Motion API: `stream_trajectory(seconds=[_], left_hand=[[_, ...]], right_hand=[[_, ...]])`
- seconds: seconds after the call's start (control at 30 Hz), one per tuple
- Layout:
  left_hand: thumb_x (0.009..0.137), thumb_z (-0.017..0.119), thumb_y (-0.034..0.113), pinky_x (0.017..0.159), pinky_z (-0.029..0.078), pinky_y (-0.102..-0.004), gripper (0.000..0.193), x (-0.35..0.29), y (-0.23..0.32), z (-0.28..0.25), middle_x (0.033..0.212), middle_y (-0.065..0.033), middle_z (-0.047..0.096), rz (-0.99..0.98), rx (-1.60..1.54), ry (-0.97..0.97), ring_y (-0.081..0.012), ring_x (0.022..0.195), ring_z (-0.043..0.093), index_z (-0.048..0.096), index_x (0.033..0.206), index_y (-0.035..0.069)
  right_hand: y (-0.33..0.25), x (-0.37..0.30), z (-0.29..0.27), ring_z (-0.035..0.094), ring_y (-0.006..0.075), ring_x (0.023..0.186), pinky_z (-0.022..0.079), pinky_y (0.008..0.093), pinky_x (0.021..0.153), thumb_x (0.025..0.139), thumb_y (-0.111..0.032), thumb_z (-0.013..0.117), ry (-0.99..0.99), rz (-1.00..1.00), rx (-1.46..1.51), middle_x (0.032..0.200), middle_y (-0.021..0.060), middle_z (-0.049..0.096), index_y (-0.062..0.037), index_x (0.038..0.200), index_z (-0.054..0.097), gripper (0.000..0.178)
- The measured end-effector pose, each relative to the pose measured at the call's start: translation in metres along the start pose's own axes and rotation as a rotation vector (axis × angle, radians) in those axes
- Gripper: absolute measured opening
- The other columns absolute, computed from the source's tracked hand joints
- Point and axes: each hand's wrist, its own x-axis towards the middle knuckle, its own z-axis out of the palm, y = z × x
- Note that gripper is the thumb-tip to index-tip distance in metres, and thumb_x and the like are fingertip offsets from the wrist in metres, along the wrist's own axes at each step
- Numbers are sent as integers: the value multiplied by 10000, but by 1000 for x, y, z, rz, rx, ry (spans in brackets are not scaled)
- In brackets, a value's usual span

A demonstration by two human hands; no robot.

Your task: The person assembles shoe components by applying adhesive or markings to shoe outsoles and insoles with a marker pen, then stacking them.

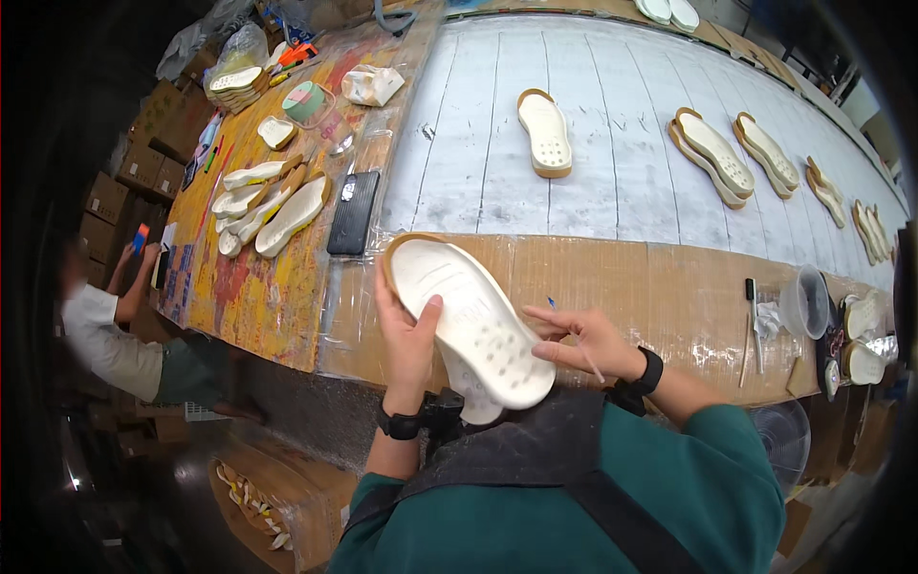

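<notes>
Two white shoe soles point(459, 277), near | left hand point(405, 337) gripping both | right hand point(602, 342): slim stick point(594, 364) between fingers (pen? can't tell), thumb on sole

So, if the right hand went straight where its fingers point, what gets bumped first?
Probably the white, dotted, foot-shaped sole in the left hand; the right hand may be touching its edge, but depth is unclear.

We're up at head height, one wide fisheye tipped downward and facing across the worktable point(612, 277) from its near edge! The left hand point(406, 335) and right hand point(585, 344) sit close beneath the lens, while the worktable's far edge lies well off, bending toward the rim.
</notes>
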Motion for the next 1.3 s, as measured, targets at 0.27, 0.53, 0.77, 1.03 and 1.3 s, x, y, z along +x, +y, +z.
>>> stream_trajectory(seconds=[0.27,0.53,0.77,1.03,1.3], left_hand=[[897,447,146,710,430,-187,386,-7,10,18,962,-60,569,122,137,-203,-73,857,516,387,1245,-10],[856,478,65,768,464,-263,554,-41,19,4,1071,-163,538,-95,75,-197,-168,916,563,183,1316,-26],[780,549,-19,795,475,-313,762,-77,3,6,1122,-199,488,-204,94,-328,-226,980,547,22,1330,2],[845,537,119,892,412,-327,548,-49,2,16,1172,-147,451,-73,-379,20,-209,1053,481,217,1273,-1],[864,513,228,886,405,-332,469,-42,-13,19,1154,-111,460,-91,-369,44,-194,1051,476,302,1220,8]], right_hand=[[-46,40,-15,543,64,708,454,208,652,840,-146,550,147,-91,-193,817,37,617,-9,1124,535,315],[-35,2,10,549,88,853,449,226,754,858,-196,532,-114,106,621,991,67,590,-9,1206,436,407],[-26,-6,26,532,102,941,450,234,771,796,-75,601,-52,29,541,1040,85,577,28,1192,396,457],[-45,-7,47,566,201,940,461,298,799,700,-165,696,66,-313,11,1132,147,517,4,1259,335,686],[-46,2,49,603,295,811,482,311,679,667,-203,703,262,-397,-163,925,173,593,-26,1185,445,605]])
